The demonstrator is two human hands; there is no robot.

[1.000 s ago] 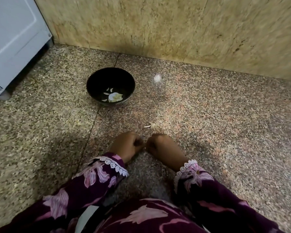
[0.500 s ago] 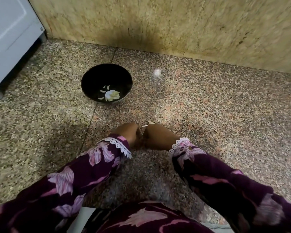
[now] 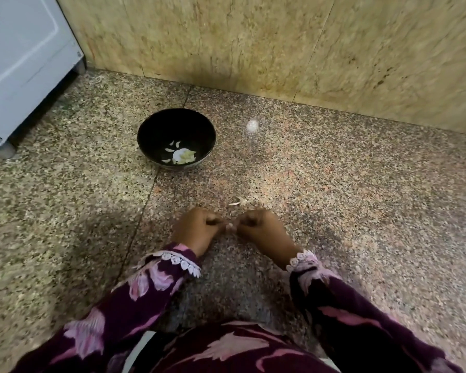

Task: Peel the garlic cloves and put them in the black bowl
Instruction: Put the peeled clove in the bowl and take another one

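Low over the speckled granite floor (image 3: 361,211), the left hand (image 3: 197,230) and the right hand (image 3: 261,230) meet knuckle to knuckle, both with fingers curled tight inward. Between their fingertips sits a small pale garlic clove (image 3: 230,226), pinched from either side; it is blurred, so how much skin it carries cannot be told. Both wrists come out of dark purple sleeves (image 3: 156,286) printed with pink flowers and edged in white lace, and the same cloth covers the lap at the lower edge of the view. Just beyond the hands, on the side toward the black bowl (image 3: 148,125), a thin curled scrap of garlic skin (image 3: 237,201) lies on the floor, apart from the fingers. The black bowl stands upright on the floor well beyond the hands and a little to their left, its near edge close to a dark joint line between two floor slabs. Inside the bowl, at the bottom, lie one pale peeled piece of garlic (image 3: 183,156) and a few small white flakes around it. To the right of the bowl a bright spot of reflected light (image 3: 252,125) shows on the stone. Behind the bowl rises a mottled yellow-beige stone wall (image 3: 280,44). Far to the left of the bowl, a white appliance (image 3: 19,65) stands on a short foot against the wall.
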